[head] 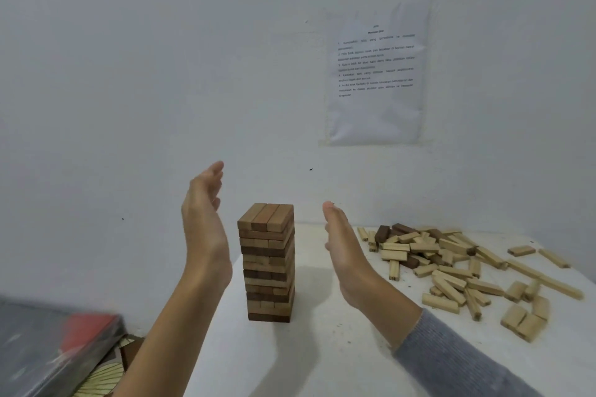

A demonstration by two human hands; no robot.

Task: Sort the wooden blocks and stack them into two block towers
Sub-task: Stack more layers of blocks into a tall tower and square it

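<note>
Tower: a single block tower (267,263) of darker brown wood stands upright near the middle of a white table (309,358), many layers tall, three blocks side by side across its top layer.
Left hand: the left hand (203,222) is raised beside the tower's left side, fingers straight and together, palm turned toward the tower, not touching it and holding nothing.
Right hand: the right hand (346,255) mirrors it on the tower's right side, flat and open, palm facing in, a gap between it and the wood, nothing in it. A grey sleeve (451,354) covers that forearm.
Loose blocks: a scattered pile of loose blocks (458,271), mostly pale wood with a few dark ones, lies on the table's right side, well apart from the tower.
Wall: a printed sheet of paper (375,74) hangs on the white wall above the pile; its text is too small to read.
Lower left: a blurred grey and red object (58,342) sits beside the table.
</note>
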